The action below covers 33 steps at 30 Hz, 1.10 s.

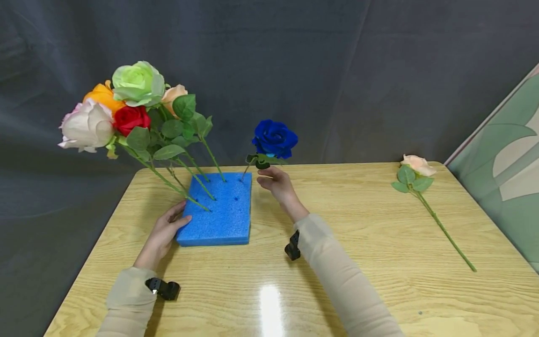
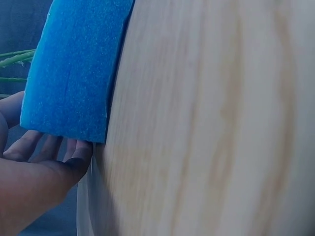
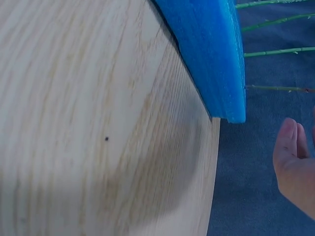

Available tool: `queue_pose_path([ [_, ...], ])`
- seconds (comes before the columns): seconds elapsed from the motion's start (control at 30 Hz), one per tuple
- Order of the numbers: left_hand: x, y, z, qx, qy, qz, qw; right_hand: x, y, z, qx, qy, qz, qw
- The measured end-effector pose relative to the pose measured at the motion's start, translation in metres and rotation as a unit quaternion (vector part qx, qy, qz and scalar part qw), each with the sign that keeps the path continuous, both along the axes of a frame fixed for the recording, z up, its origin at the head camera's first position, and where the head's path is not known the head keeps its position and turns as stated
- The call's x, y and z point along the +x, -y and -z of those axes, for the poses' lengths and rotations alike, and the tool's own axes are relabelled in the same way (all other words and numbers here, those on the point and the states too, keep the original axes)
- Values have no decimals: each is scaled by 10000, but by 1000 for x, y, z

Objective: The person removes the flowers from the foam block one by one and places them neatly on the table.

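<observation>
A blue foam block point(image 1: 227, 227) lies on the table with several artificial roses standing in it. My left hand point(image 1: 162, 231) grips the block's left edge, thumb on top and the other fingers along the side; the left wrist view shows this hand point(image 2: 37, 179) at the block's end. A blue rose point(image 1: 275, 139) stands near the back right corner, its stem in the foam. Just right of it is my right hand point(image 1: 281, 188), fingers loosely bent below the bloom. In the right wrist view that hand point(image 3: 295, 169) appears apart from the stem point(image 3: 275, 88).
On the left, green point(image 1: 138, 84), orange point(image 1: 102, 97), red point(image 1: 131, 120), pale pink point(image 1: 88, 125) and peach roses point(image 1: 171, 97) lean outward from the foam. Another peach rose point(image 1: 418, 165) lies on the table point(image 1: 353, 210) at the right. A dark curtain point(image 1: 320, 79) hangs behind.
</observation>
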<state>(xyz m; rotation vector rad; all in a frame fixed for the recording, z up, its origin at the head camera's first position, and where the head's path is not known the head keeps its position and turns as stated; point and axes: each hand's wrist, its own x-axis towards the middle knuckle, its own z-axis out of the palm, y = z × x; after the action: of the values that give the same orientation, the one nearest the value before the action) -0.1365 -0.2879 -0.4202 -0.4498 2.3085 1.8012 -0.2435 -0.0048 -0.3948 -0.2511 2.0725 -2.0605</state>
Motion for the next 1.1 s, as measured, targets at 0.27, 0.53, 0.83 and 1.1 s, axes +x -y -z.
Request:
queue_pose_path([
  [0.27,1,1,0,17,-12,-9,10000,0,11,2,-218,-111,-169,9996],
  [0.53,0,0,-1,42,-58,23,10000,1,20,-1,-70,150,-266,9995],
  [0.83,2,-2,-3,-862,-167,103,9961,2,31,-4,-126,77,-225,9996],
  [1.1,5,-13,-9,-2869,-1067,670,9497,1,32,-1,-237,101,-43,9997],
])
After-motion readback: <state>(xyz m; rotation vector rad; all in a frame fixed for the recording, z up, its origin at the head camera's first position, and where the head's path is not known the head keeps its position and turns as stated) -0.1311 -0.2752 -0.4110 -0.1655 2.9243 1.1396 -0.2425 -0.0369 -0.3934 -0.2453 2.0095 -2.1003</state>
